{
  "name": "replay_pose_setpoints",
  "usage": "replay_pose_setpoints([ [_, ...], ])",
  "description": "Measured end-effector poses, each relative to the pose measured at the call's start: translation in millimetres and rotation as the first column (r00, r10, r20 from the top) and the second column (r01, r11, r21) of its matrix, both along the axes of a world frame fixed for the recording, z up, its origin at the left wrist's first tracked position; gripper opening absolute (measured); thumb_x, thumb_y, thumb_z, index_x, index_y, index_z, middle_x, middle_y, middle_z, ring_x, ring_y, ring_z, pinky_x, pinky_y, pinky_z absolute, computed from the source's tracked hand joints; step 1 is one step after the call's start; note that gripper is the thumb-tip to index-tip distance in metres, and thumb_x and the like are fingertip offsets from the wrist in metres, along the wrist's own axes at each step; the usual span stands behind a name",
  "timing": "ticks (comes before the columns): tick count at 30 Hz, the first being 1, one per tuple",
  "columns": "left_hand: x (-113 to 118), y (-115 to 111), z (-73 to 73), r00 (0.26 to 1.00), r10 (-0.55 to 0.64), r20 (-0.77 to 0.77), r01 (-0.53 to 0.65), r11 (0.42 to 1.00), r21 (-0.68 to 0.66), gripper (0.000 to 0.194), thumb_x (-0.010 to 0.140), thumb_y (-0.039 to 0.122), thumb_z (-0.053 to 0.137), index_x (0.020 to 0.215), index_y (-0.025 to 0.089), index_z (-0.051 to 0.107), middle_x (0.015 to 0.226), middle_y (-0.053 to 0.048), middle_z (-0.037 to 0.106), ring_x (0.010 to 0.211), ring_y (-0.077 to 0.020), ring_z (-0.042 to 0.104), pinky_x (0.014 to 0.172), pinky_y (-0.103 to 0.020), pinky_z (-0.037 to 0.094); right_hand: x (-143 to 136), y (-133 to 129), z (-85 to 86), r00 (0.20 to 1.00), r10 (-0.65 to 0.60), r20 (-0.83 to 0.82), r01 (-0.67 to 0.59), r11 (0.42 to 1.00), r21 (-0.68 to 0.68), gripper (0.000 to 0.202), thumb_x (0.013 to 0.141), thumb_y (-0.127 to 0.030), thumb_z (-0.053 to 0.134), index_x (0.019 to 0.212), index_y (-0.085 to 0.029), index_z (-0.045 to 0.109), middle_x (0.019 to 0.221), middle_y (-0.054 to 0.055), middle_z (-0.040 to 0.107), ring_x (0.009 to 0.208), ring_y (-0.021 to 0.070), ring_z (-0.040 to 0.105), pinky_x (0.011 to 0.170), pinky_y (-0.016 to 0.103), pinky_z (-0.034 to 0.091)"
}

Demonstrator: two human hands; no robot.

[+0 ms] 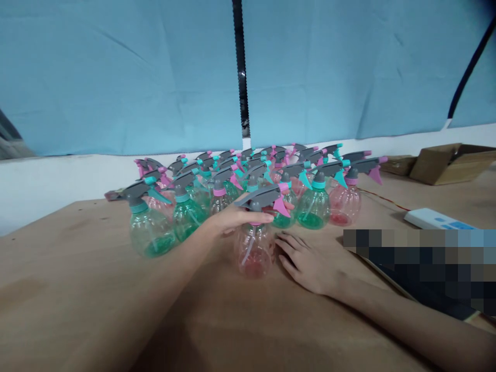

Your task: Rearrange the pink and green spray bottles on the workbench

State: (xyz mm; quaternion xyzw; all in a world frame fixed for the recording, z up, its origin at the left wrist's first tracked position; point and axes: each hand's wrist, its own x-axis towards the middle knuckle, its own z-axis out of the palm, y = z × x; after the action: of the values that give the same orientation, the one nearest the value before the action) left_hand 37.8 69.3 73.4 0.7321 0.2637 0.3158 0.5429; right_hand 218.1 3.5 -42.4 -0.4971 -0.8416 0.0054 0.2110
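My left hand (236, 217) is closed around the neck of a pink spray bottle (254, 253), just under its grey head. The bottle stands upright at the front, with a pink trigger and a little pink tint at the bottom. Beside it on the right, my right hand (306, 261) lies on the table, fingers stretched toward the bottle's base. Behind both hands stand several more spray bottles, among them a green one (313, 206), a pink one (344, 204) and another green one (153, 230) at the left. Many of those at the back are partly hidden.
An open cardboard box (436, 165) sits at the back right. In front of it is a white power strip (436, 218) with a thin cord. A dark flat object (422, 289), partly blurred out, lies at the right. A blue sheet (155, 77) hangs behind the wooden table (58, 268).
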Motion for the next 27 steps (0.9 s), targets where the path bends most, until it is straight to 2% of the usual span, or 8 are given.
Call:
replay_pose_setpoints([
  [4, 7, -9, 10.0, 0.991, -0.062, 0.120, 0.081, 0.984, -0.160, 0.056, 0.059, 0.014, 0.060, 0.115, 0.021, 0.059, 0.098, -0.008, 0.067, 0.099, -0.0254, 0.060, 0.088, -0.040, 0.045, 1, 1, -2.3, 1.000, -0.002, -0.006, 0.002, 1.000, 0.012, 0.043, 0.088, -0.026, 0.035, 0.127, -0.012, 0.047, 0.130, 0.015, 0.048, 0.123, 0.0259, 0.039, 0.102, 0.046, 0.032],
  [7, 6, -12, 8.0, 0.979, -0.057, 0.197, 0.103, 0.966, -0.237, 0.058, 0.058, 0.009, 0.053, 0.115, 0.018, 0.059, 0.102, -0.009, 0.066, 0.102, -0.0255, 0.058, 0.089, -0.040, 0.045, 1, 0, -2.5, 1.000, -0.005, 0.003, 0.005, 1.000, 0.010, 0.043, 0.088, -0.026, 0.035, 0.126, -0.011, 0.048, 0.130, 0.015, 0.048, 0.123, 0.0263, 0.038, 0.102, 0.046, 0.032],
  [12, 5, -10, -1.8, 0.968, 0.020, 0.252, 0.043, 0.970, -0.241, 0.059, 0.057, 0.010, 0.051, 0.115, 0.016, 0.059, 0.110, -0.009, 0.063, 0.109, -0.0277, 0.054, 0.092, -0.043, 0.044, 0, 0, -0.9, 1.000, -0.004, 0.004, 0.004, 1.000, -0.003, 0.042, 0.089, -0.025, 0.036, 0.126, -0.010, 0.048, 0.130, 0.015, 0.048, 0.123, 0.0255, 0.039, 0.102, 0.044, 0.032],
  [15, 6, -10, -5.5, 0.968, 0.046, 0.246, 0.013, 0.972, -0.235, 0.057, 0.057, 0.013, 0.050, 0.113, 0.015, 0.060, 0.108, -0.010, 0.064, 0.108, -0.0286, 0.055, 0.092, -0.045, 0.043, 1, 0, -1.8, 1.000, -0.003, -0.004, 0.003, 1.000, -0.007, 0.042, 0.089, -0.026, 0.036, 0.126, -0.012, 0.047, 0.130, 0.014, 0.048, 0.124, 0.0249, 0.037, 0.103, 0.044, 0.031],
  [19, 8, -11, -5.7, 0.967, 0.042, 0.250, 0.013, 0.977, -0.213, 0.050, 0.057, 0.013, 0.049, 0.104, 0.015, 0.064, 0.103, -0.008, 0.066, 0.104, -0.0263, 0.058, 0.091, -0.042, 0.044, 2, 1, -3.3, 1.000, 0.016, -0.004, -0.016, 1.000, -0.018, 0.042, 0.089, -0.027, 0.035, 0.126, -0.012, 0.047, 0.132, 0.014, 0.047, 0.126, 0.0249, 0.034, 0.103, 0.045, 0.031],
  [22, 9, -13, -4.2, 0.974, 0.077, 0.211, -0.034, 0.980, -0.198, 0.046, 0.054, 0.014, 0.047, 0.096, 0.016, 0.066, 0.097, -0.007, 0.068, 0.099, -0.0263, 0.060, 0.084, -0.039, 0.048, 2, 1, -2.8, 1.000, 0.010, 0.011, -0.010, 1.000, -0.016, 0.042, 0.089, -0.027, 0.034, 0.126, -0.011, 0.047, 0.132, 0.015, 0.046, 0.125, 0.0252, 0.036, 0.103, 0.045, 0.031],
  [27, 10, -13, -5.4, 0.964, 0.249, 0.088, -0.218, 0.938, -0.271, 0.044, 0.050, 0.017, 0.047, 0.090, 0.017, 0.066, 0.083, -0.006, 0.069, 0.089, -0.0267, 0.064, 0.061, -0.032, 0.050, 1, 1, -1.5, 0.999, -0.003, 0.033, 0.004, 1.000, -0.029, 0.044, 0.089, -0.026, 0.034, 0.127, -0.008, 0.046, 0.133, 0.015, 0.045, 0.125, 0.0252, 0.036, 0.104, 0.043, 0.030],
])
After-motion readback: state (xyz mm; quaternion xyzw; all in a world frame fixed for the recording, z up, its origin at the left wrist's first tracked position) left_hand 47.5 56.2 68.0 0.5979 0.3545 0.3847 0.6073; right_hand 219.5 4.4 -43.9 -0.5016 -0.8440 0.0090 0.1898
